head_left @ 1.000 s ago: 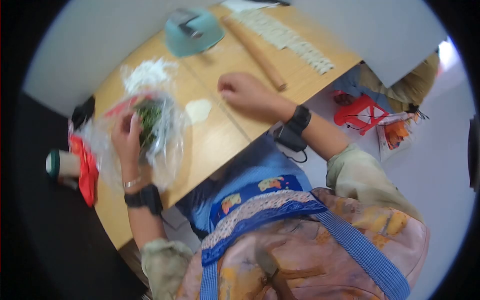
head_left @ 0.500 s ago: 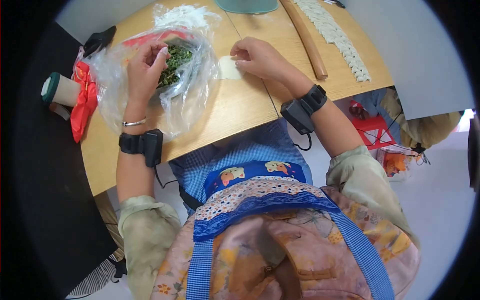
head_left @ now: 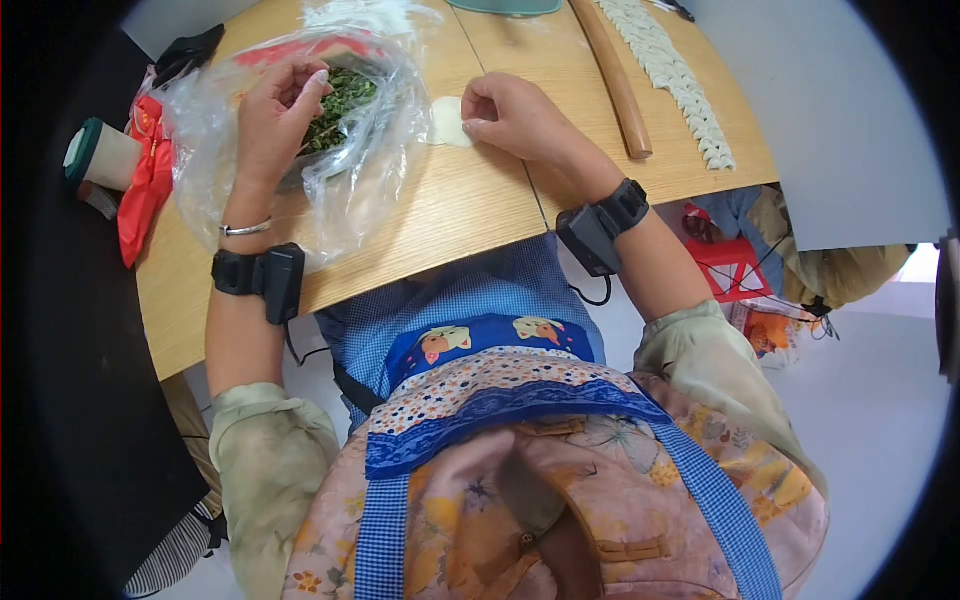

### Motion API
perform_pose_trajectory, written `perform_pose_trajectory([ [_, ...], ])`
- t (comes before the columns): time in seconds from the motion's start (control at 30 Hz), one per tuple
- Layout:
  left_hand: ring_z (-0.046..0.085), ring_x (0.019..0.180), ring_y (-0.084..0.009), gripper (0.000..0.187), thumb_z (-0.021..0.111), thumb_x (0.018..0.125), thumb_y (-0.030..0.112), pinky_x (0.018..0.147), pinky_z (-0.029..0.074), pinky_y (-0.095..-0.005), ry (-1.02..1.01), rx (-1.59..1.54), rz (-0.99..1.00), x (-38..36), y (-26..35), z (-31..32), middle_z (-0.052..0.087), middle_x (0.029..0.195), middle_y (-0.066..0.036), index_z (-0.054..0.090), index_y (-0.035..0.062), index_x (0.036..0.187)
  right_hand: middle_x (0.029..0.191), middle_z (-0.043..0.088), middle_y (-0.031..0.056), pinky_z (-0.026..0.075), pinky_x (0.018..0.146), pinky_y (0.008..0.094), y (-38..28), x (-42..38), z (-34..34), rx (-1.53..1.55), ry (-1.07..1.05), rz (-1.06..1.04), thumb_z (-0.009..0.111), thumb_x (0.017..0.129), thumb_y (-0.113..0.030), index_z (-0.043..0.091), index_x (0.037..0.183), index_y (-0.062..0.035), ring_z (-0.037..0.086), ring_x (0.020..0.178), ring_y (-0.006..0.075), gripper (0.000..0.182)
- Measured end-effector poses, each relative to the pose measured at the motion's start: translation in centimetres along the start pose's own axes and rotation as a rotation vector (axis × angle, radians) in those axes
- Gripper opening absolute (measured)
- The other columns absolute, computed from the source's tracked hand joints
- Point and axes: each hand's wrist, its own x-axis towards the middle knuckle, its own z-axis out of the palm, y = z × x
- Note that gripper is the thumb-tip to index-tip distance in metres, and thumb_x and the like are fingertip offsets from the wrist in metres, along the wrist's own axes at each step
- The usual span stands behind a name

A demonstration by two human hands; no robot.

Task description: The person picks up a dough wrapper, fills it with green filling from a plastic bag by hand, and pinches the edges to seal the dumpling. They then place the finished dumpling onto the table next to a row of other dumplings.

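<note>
Head view: the top edge cuts off a teal container (head_left: 505,6) and crops a loose patch of white powder (head_left: 365,16) to its left. The left hand (head_left: 272,120) hangs over finely chopped greens (head_left: 347,105), fingers curled toward the thumb; whether it grips anything cannot be told, since the fingers hide the gap. Crumpled, clear plastic (head_left: 350,205) surrounds the greens, and its folds blur whatever vessel lies beneath. The right hand (head_left: 515,118) bends its fingers at the right edge of a thin, pale dough round (head_left: 446,122), covering that edge, so a pinch cannot be confirmed. The round lies flat on the wood-grained table (head_left: 430,250), just right of the plastic. Farther right lie a smooth wooden rod (head_left: 613,80) and a long, pleated row of pale dough (head_left: 672,78).
</note>
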Motion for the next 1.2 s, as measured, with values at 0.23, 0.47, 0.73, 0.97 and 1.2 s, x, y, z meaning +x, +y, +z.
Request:
perform_pose_trajectory([
  [0.23, 0.059, 0.083, -0.0077, 0.014, 0.058, 0.092, 0.008, 0.066, 0.047, -0.0201, -0.028, -0.003, -0.006, 0.0, 0.0, 0.0, 0.062, 0.094, -0.002, 0.060, 0.0009, 0.105, 0.090, 0.063, 0.0152, 0.048, 0.076, 0.0367, 0.1, 0.0, 0.7, -0.055, 0.121, -0.139, 0.067, 0.075, -0.016, 0.065, 0.093, -0.0014, 0.060, 0.087, 0.0289, 0.023],
  [0.47, 0.059, 0.083, -0.0077, 0.015, 0.058, 0.092, 0.008, 0.066, 0.047, -0.0205, -0.031, 0.006, -0.034, 0.0, 0.1, -0.1, 0.062, 0.094, -0.002, 0.060, 0.0007, 0.105, 0.087, 0.063, 0.0130, 0.047, 0.074, 0.0372, -0.2, 0.1, 0.7, -0.083, 0.088, -0.088, 0.067, 0.074, -0.014, 0.063, 0.087, -0.0024, 0.059, 0.086, 0.0281, 0.017],
  [0.73, 0.059, 0.084, -0.0077, 0.016, 0.058, 0.092, 0.008, 0.067, 0.047, -0.0204, -0.033, 0.027, -0.029, 0.0, 0.2, -0.1, 0.062, 0.094, -0.002, 0.060, 0.0007, 0.106, 0.076, 0.061, 0.0100, 0.047, 0.065, 0.0340, -0.5, -0.1, 0.9, 0.074, 0.113, -0.066, 0.068, 0.075, -0.012, 0.061, 0.084, -0.0032, 0.059, 0.072, 0.0237, 0.014],
  [0.97, 0.061, 0.078, -0.0075, 0.015, 0.058, 0.091, 0.010, 0.064, 0.047, -0.0198, -0.012, -0.038, -0.037, 0.0, 0.0, 0.0, 0.064, 0.088, -0.002, 0.062, 0.0011, 0.103, 0.076, 0.057, -0.0032, 0.041, 0.063, 0.0202, -0.3, -0.3, -0.4, 0.568, 0.050, 0.041, 0.066, 0.085, -0.014, 0.063, 0.091, -0.0032, 0.050, 0.069, 0.0057, 0.013],
  [1.2, 0.056, 0.070, -0.0067, 0.021, 0.056, 0.094, 0.017, 0.063, 0.045, -0.0192, -0.175, -0.189, -0.148, 0.1, 1.6, -0.3, 0.064, 0.088, -0.003, 0.061, 0.0020, 0.108, 0.079, 0.058, -0.0033, 0.042, 0.063, 0.0201, -2.1, 1.2, -1.9, 0.870, -0.032, 0.069, 0.064, 0.088, -0.016, 0.065, 0.097, -0.0022, 0.050, 0.068, 0.0048, 0.016],
])
